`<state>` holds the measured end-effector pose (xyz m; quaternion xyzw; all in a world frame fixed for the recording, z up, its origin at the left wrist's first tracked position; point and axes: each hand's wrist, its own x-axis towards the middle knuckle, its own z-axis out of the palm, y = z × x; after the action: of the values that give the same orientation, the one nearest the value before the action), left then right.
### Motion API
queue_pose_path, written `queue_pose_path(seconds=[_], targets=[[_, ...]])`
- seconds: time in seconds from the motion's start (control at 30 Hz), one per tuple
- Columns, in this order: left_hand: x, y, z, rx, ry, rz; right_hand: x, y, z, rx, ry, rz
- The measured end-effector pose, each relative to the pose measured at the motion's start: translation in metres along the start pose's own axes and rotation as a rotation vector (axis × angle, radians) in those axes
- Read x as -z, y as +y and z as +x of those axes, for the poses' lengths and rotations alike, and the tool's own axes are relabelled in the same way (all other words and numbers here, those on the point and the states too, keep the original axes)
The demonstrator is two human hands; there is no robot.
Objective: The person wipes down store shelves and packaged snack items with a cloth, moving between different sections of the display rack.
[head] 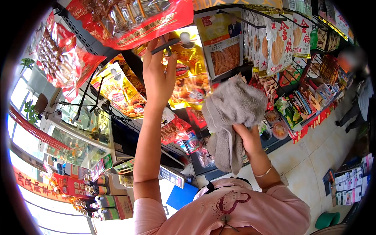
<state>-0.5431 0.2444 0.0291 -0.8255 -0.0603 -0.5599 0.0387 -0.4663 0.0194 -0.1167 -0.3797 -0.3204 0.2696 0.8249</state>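
Note:
My right hand (249,138) grips a bunched grey plush cloth (235,102), part of which hangs down below the fingers. My left hand (158,76) is raised at a black display hook (165,46), in front of a yellow snack bag (189,70). Its thumb stands apart from the fingers. The fingertips are partly hidden by the hook and the lower edge of a large red-and-clear snack packet (138,20), so whether they grip anything is unclear. A second yellow snack bag (120,91) hangs left of that hand.
Flat snack packets (276,44) hang on hooks at the right, above a shelf of packaged food (305,102). A fish tank (76,141) stands at the left, with bottles (105,205) below it. A person (357,100) stands at far right. A green container (327,220) sits at lower right.

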Motion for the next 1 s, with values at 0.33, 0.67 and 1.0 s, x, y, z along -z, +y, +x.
queue_pose_path(seconds=[0.33,0.67,1.0], targets=[[-0.015,-0.018,0.024,-0.06,0.036,0.527,-0.056,-0.04,0.11,0.526,-0.298,-0.231],[-0.022,-0.049,0.022,-0.072,0.023,0.314,-0.097,-0.015,0.232,0.849,-0.09,-0.309],[-0.037,-0.088,0.026,-0.076,0.013,0.163,-0.087,-0.022,0.237,0.641,-0.513,-0.331]])
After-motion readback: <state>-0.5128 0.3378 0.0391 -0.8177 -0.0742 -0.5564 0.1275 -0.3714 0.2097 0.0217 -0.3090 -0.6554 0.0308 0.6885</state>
